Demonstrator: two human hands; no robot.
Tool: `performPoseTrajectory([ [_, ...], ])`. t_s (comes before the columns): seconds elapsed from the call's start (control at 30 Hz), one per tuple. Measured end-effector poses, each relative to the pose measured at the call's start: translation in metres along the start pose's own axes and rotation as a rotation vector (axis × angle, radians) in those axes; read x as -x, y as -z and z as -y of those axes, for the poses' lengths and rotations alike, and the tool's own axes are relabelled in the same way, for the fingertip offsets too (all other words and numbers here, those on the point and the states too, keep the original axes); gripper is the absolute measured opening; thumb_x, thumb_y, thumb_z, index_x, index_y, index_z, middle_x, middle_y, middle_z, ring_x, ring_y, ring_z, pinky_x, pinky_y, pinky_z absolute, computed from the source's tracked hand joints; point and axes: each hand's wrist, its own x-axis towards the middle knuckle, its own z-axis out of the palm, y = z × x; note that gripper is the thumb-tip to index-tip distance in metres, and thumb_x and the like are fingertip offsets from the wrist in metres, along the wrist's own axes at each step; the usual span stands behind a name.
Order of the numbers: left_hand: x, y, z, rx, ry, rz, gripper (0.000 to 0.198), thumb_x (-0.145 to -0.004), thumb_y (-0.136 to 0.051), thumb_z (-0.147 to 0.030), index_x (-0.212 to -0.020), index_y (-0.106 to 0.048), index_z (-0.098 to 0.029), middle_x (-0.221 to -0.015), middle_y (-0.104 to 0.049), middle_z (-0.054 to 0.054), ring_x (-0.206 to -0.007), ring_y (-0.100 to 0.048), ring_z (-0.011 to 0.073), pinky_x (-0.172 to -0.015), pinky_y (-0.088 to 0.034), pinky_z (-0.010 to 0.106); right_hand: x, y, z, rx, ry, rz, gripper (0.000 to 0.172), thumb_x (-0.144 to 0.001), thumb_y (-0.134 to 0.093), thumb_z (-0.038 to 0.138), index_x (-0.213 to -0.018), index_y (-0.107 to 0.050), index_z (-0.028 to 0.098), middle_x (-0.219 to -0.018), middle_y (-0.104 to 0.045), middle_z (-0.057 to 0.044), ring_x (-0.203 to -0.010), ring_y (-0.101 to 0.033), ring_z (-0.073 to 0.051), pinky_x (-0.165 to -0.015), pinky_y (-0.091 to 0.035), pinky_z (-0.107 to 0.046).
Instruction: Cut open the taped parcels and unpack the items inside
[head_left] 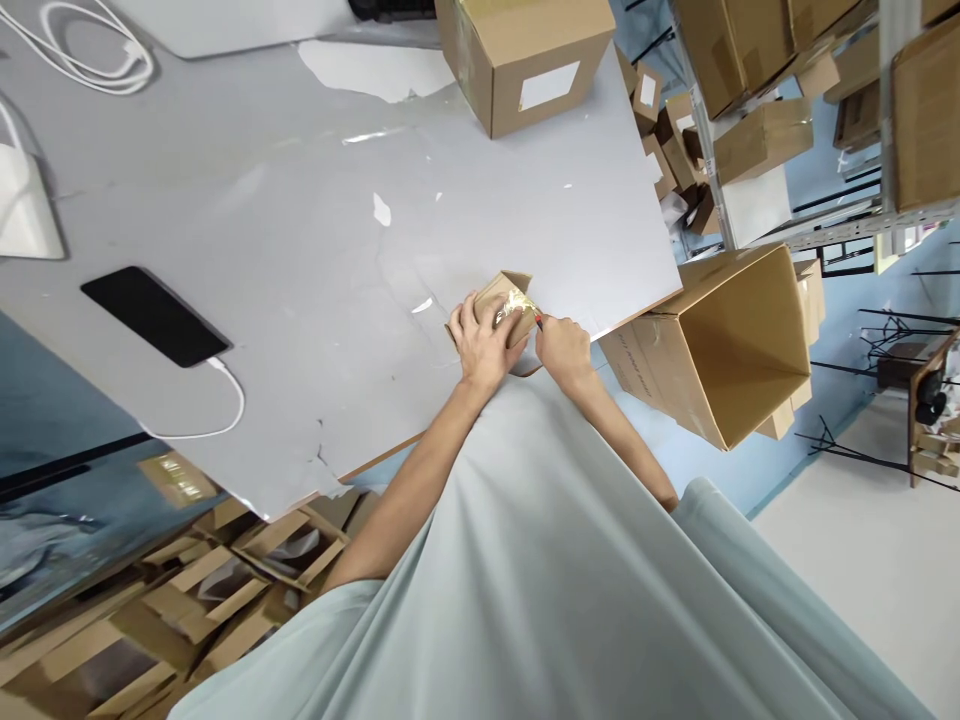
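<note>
1. The small box [491, 291] sits at the centre of the frame, near the lower edge of the surface [300, 250], with shiny tape [514, 303] on it.
2. The left hand [482, 342] holds the small box, fingers curled over it from its left and near side.
3. The right hand [564, 346], just right of the box, is closed around a tool [538, 322]; only a small red and dark part shows, at the tape's edge.
4. A labelled box [517, 75] stands at upper centre.
5. A phone [157, 315] lies at left, a white cord [241, 400] plugged into it.
6. An open carton [656, 360] stands at right, beyond the surface's edge.
</note>
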Motion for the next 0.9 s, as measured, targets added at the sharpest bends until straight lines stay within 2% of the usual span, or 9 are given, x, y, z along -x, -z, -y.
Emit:
performPoseTrajectory([
  [0.17, 0.0, 0.002, -0.001, -0.058, 0.005, 0.022, 0.045, -0.101, -0.076, -0.049, -0.144, -0.077, -0.035, -0.171, -0.062, 0.014, -0.172, -0.033, 0.0495, -0.134, -0.02, 0.077, 0.003, 0.003, -0.005, -0.021, 0.007, -0.053, 0.041, -0.122, -0.042, 0.028, -0.149, -0.072, 0.018, -0.131, -0.084, -0.02, -0.123, -0.082, -0.029, -0.104, -0.062, -0.036],
  [0.3, 0.002, 0.003, -0.003, -0.085, 0.048, 0.069, 0.049, -0.1, -0.076, -0.047, -0.148, -0.076, -0.035, -0.173, -0.06, 0.014, -0.175, -0.028, 0.0502, -0.135, -0.018, 0.077, -0.01, -0.002, -0.001, -0.016, 0.035, -0.042, 0.041, -0.121, -0.039, 0.019, -0.146, -0.073, 0.016, -0.133, -0.083, -0.022, -0.125, -0.082, -0.029, -0.104, -0.061, -0.034],
  [0.4, 0.004, 0.004, -0.003, -0.093, 0.036, 0.042, 0.05, -0.1, -0.077, -0.05, -0.149, -0.076, -0.035, -0.171, -0.062, 0.014, -0.172, -0.032, 0.0518, -0.134, -0.019, 0.077, -0.013, -0.004, 0.001, -0.01, 0.057, -0.044, 0.042, -0.119, -0.039, 0.012, -0.144, -0.073, 0.015, -0.133, -0.083, -0.022, -0.125, -0.082, -0.028, -0.103, -0.061, -0.033],
  [0.53, 0.006, 0.003, -0.001, -0.157, -0.01, 0.0, 0.046, -0.103, -0.074, -0.052, -0.145, -0.078, -0.035, -0.167, -0.066, 0.013, -0.167, -0.04, 0.0516, -0.13, -0.027, 0.076, -0.005, 0.001, -0.009, -0.005, 0.084, -0.027, 0.043, -0.12, -0.039, 0.018, -0.15, -0.07, 0.015, -0.13, -0.084, -0.022, -0.124, -0.082, -0.03, -0.102, -0.062, -0.036],
  [0.63, 0.006, 0.001, -0.001, -0.178, -0.007, -0.008, 0.046, -0.102, -0.074, -0.052, -0.145, -0.078, -0.036, -0.167, -0.066, 0.012, -0.167, -0.04, 0.0511, -0.13, -0.027, 0.076, -0.005, 0.006, -0.015, -0.017, 0.096, -0.016, 0.043, -0.121, -0.039, 0.022, -0.151, -0.069, 0.016, -0.131, -0.084, -0.022, -0.124, -0.082, -0.031, -0.103, -0.062, -0.038],
  [0.9, 0.009, 0.001, -0.005, -0.145, 0.038, 0.047, 0.049, -0.1, -0.076, -0.05, -0.147, -0.077, -0.036, -0.17, -0.063, 0.013, -0.17, -0.036, 0.0517, -0.132, -0.023, 0.076, -0.044, 0.003, -0.005, -0.027, 0.123, -0.004, 0.035, -0.116, -0.05, 0.013, -0.141, -0.074, 0.016, -0.136, -0.082, -0.022, -0.129, -0.081, -0.03, -0.107, -0.062, -0.036],
])
